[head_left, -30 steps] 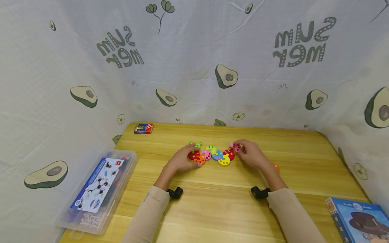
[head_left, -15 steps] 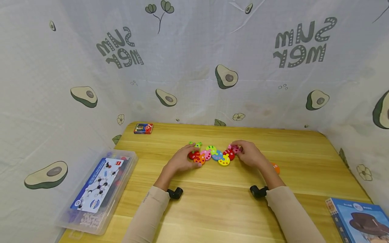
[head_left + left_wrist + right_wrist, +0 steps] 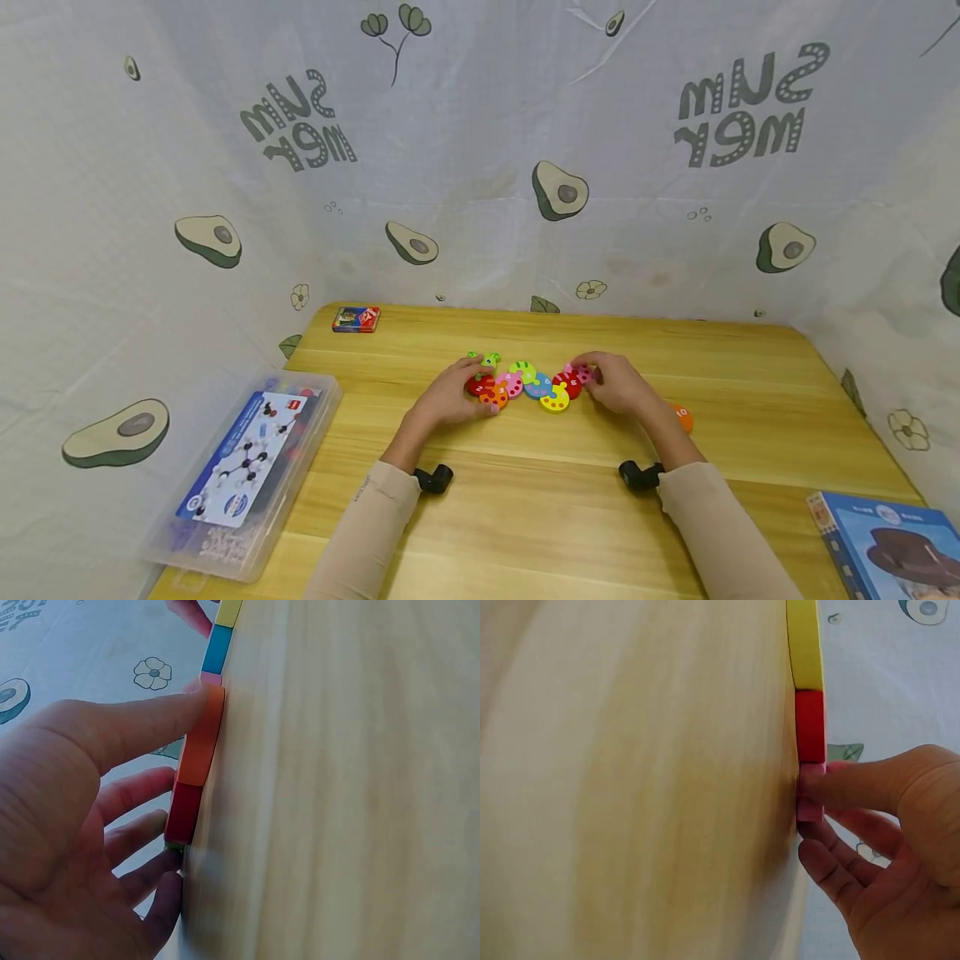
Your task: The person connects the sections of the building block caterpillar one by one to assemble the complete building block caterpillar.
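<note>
A row of coloured, rounded jigsaw pieces forms a caterpillar puzzle [image 3: 537, 386] on the table, with a green head piece [image 3: 491, 360] at its left end. My left hand [image 3: 448, 395] holds that end; its thumb lies on the edge of the orange piece [image 3: 202, 742], its fingers behind the red piece [image 3: 184, 814]. At the other end my right hand [image 3: 621, 387] pinches a pink spotted piece [image 3: 811, 810] between thumb and fingers. That piece lies against the red striped piece [image 3: 810, 726]. A loose orange piece [image 3: 683, 417] marked 10 is partly hidden behind my right forearm.
A clear plastic case [image 3: 318, 433] with a molecule-picture sheet stands at the left edge of the wooden table [image 3: 525, 517]. A small card box [image 3: 356, 319] lies back left. At front right is a blue box [image 3: 885, 533] with a hat picture. Patterned cloth hangs behind.
My right hand has brought the pink piece down and left against the red striped piece. My left hand has stayed in place on the puzzle.
</note>
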The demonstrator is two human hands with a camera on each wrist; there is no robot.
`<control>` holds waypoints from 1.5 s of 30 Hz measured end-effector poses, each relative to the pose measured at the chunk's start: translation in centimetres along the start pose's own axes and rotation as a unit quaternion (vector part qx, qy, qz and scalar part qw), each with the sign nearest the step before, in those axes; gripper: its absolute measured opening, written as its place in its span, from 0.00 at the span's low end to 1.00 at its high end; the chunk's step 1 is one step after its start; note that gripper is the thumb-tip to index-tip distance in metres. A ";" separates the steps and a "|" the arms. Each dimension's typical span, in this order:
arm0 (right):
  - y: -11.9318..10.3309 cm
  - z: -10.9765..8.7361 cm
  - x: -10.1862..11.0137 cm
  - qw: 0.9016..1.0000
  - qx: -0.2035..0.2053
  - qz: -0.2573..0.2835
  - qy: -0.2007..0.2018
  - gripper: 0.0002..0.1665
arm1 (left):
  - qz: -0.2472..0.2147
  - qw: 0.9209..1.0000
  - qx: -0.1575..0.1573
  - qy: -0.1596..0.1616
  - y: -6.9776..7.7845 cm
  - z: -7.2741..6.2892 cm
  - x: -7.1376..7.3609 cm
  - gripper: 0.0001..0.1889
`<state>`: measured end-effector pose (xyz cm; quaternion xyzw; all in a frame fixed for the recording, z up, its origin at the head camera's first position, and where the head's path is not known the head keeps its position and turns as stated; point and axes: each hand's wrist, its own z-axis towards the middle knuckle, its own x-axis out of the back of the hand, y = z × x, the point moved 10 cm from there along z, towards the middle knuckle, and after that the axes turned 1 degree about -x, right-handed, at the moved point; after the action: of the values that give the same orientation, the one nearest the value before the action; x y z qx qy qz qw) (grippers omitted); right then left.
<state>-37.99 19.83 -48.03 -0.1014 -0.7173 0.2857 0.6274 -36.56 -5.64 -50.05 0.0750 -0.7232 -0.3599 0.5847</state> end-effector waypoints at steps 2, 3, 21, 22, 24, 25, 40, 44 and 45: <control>0.1 -0.4 0.3 1.000 0.001 0.006 0.006 0.24 | 0.000 1.000 0.000 -0.003 0.1 0.0 0.0 0.38; 0.2 -0.7 0.5 1.000 0.001 0.010 0.011 0.24 | 0.000 1.000 -0.001 -0.003 0.1 0.0 0.0 0.38; 3.8 -7.3 4.6 0.998 -0.018 0.022 0.056 0.34 | -0.021 0.999 0.010 0.034 0.0 -0.2 0.9 0.38; 4.1 -7.5 4.7 0.998 -0.021 0.019 0.055 0.36 | -0.021 0.999 0.010 0.035 0.0 -0.2 0.9 0.38; 4.7 -8.1 4.9 0.998 -0.023 0.020 0.054 0.38 | -0.020 0.999 0.012 0.036 0.1 -0.3 0.9 0.38; 5.0 -8.3 5.0 0.998 -0.025 0.020 0.052 0.40 | -0.020 0.999 0.013 0.036 0.1 -0.3 0.9 0.38; 7.2 -10.4 5.5 1.000 -0.010 0.008 -0.003 0.39 | -0.010 1.000 -0.007 0.015 0.5 -0.3 0.4 0.38; 7.5 -10.4 5.5 0.999 -0.033 0.004 0.011 0.37 | -0.011 1.000 -0.008 0.012 0.5 -0.2 0.3 0.38; 7.4 -10.3 5.5 0.999 -0.039 0.003 0.015 0.37 | -0.010 1.000 -0.007 0.012 0.6 -0.2 0.3 0.38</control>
<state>-30.71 31.59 -46.87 -0.1317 -0.7181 0.2581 0.6327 -36.27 -5.50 -49.46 0.0822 -0.7126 -0.3702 0.5902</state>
